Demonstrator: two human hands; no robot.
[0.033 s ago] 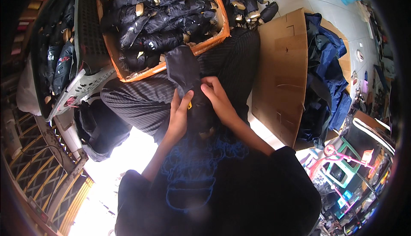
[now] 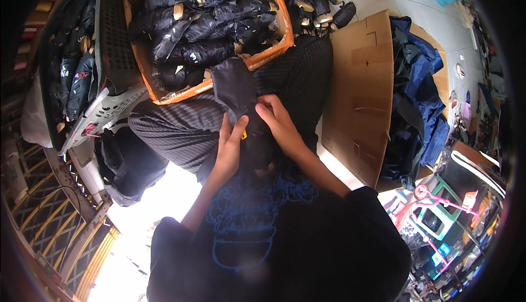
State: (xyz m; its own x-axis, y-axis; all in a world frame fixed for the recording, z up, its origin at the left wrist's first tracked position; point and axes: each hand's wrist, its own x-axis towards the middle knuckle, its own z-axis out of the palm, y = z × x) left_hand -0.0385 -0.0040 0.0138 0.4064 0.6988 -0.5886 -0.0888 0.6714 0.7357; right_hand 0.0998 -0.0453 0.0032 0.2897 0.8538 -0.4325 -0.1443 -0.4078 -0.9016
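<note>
In front of my chest I hold a black folding umbrella (image 2: 235, 89), its loose dark fabric pointing away from me over my lap. My left hand (image 2: 229, 143) grips its left side, thumb on top, beside a small yellow tag (image 2: 244, 135). From the right, my right hand (image 2: 276, 118) pinches the fabric, the thumb and fingertips pressed against it. Part of the umbrella nearest me blends into my dark shirt. Beyond it, an orange-edged box (image 2: 271, 55) holds rows of similar black umbrellas (image 2: 213, 22) with pale handle ends.
A dark perforated crate (image 2: 112, 44) with more umbrellas stands at the left. Several lie beside the box at the far right (image 2: 309, 3). A cardboard carton (image 2: 356, 93) to my right holds blue and black fabric (image 2: 433, 104). Black cloth (image 2: 131, 165) lies left of my knee.
My right fingers have shifted slightly on the umbrella's fabric. My left hand keeps its grip in nearly the same place.
</note>
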